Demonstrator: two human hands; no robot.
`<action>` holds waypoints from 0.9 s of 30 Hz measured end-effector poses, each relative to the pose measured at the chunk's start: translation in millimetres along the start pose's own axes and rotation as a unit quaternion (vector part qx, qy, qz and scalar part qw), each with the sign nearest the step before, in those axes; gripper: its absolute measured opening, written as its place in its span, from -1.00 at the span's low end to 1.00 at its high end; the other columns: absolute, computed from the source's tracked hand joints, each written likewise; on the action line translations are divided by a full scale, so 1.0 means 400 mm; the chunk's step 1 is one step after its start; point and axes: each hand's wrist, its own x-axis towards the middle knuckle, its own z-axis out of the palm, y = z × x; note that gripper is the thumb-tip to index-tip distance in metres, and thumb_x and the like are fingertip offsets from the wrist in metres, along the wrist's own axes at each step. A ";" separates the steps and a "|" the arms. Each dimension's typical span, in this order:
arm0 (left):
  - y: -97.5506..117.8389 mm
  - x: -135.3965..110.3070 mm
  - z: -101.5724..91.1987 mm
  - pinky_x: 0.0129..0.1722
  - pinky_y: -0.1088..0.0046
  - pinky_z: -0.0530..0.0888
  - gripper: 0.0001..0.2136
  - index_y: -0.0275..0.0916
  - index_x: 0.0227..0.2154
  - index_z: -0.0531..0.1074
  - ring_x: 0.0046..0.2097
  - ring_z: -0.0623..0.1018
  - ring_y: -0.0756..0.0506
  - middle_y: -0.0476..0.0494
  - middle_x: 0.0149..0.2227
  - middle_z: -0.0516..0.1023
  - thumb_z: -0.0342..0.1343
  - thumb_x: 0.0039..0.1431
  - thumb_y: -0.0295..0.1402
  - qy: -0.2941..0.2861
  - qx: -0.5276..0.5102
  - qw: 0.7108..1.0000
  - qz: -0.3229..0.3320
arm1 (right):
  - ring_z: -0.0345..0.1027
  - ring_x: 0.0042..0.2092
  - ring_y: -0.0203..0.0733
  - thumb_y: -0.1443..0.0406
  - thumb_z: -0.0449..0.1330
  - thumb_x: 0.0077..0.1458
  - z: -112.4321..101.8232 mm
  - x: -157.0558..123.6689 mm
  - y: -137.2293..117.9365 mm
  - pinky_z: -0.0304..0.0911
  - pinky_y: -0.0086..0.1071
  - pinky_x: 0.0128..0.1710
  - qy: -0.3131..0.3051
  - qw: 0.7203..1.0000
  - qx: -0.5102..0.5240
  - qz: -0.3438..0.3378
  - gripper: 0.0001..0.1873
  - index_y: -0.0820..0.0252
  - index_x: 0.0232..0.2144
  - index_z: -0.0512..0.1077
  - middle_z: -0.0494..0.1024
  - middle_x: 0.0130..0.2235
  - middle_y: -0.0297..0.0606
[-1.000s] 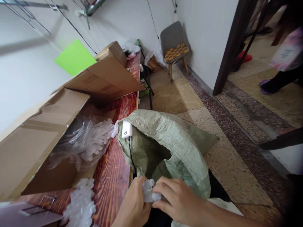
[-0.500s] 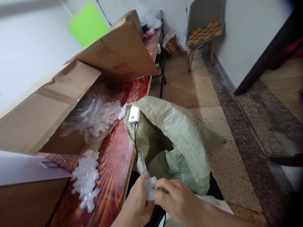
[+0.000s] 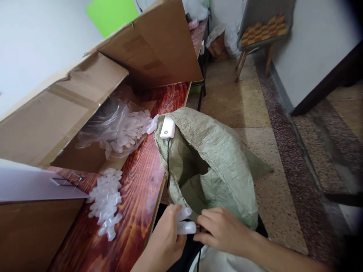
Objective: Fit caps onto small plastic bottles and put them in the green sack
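Observation:
My left hand is closed around translucent white plastic pieces, whose rounded ends stick out to the right. Just right of them, my right hand has its fingers pinched together; something small and dark shows at the fingertips, too unclear to name. Both hands are low over my lap, at the near edge of an open green woven sack. On the table to the left lies a pile of similar translucent pieces.
A cardboard box lies open on the red-brown wooden table, with a clear bag of plastic pieces inside. A white power bank with a black cable rests on the sack's rim. A grey chair stands at the back.
My right hand has drawn away to the right from the pieces in my left hand, so a gap shows and their ends are more visible. The view has shifted slightly.

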 end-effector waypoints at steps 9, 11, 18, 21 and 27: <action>-0.053 0.006 -0.014 -0.22 0.30 0.49 -0.55 -0.23 0.00 0.14 -0.19 0.46 -0.16 -0.19 -0.20 0.37 -0.11 0.02 -0.66 -0.043 -0.032 0.993 0.108 | 0.43 -0.26 -0.01 0.26 0.12 0.29 0.047 -0.003 -0.081 0.10 -0.25 -0.29 -0.011 0.997 0.025 0.077 -0.72 0.18 0.03 0.34 0.54 -0.22 -0.16; -0.054 0.007 -0.012 -0.23 0.28 0.50 -0.55 -0.24 -0.01 0.15 -0.19 0.45 -0.18 -0.19 -0.21 0.37 -0.11 0.00 -0.65 -0.050 -0.023 0.990 0.126 | 0.41 -0.28 -0.02 0.26 0.06 0.31 0.058 0.004 -0.097 0.06 -0.26 -0.31 -0.002 0.983 0.087 0.160 -0.83 0.23 -0.16 0.38 0.54 -0.27 -0.15; -0.060 0.018 0.026 -0.34 0.23 0.53 -0.66 -0.33 -0.02 0.18 -0.28 0.41 -0.20 -0.24 -0.26 0.38 -0.13 0.13 -0.64 0.001 0.071 0.980 0.186 | 0.23 -0.44 -0.28 0.13 -0.12 0.34 0.066 0.033 -0.120 0.02 -0.40 -0.43 0.059 0.904 0.261 0.333 -0.63 0.15 -0.48 0.18 0.34 -0.50 -0.38; -0.058 0.017 0.046 -0.38 0.19 0.53 -0.64 -0.37 -0.02 0.20 -0.32 0.40 -0.21 -0.25 -0.29 0.39 -0.16 0.11 -0.67 0.067 0.119 0.967 0.213 | 0.08 -0.59 -0.34 0.12 -0.21 0.31 0.076 0.034 -0.118 0.03 -0.46 -0.56 0.027 0.869 0.339 0.360 -0.60 0.15 -0.49 0.20 0.17 -0.64 -0.47; -0.089 0.012 0.036 -0.31 0.25 0.54 -0.66 -0.39 -0.01 0.25 -0.23 0.46 -0.22 -0.32 -0.19 0.41 -0.10 0.13 -0.63 0.162 0.189 0.951 0.181 | 0.11 -0.56 -0.33 0.09 -0.04 0.18 0.049 0.060 -0.078 -0.03 -0.44 -0.55 0.010 0.884 0.334 0.328 -0.61 0.18 -0.58 0.24 0.21 -0.63 -0.43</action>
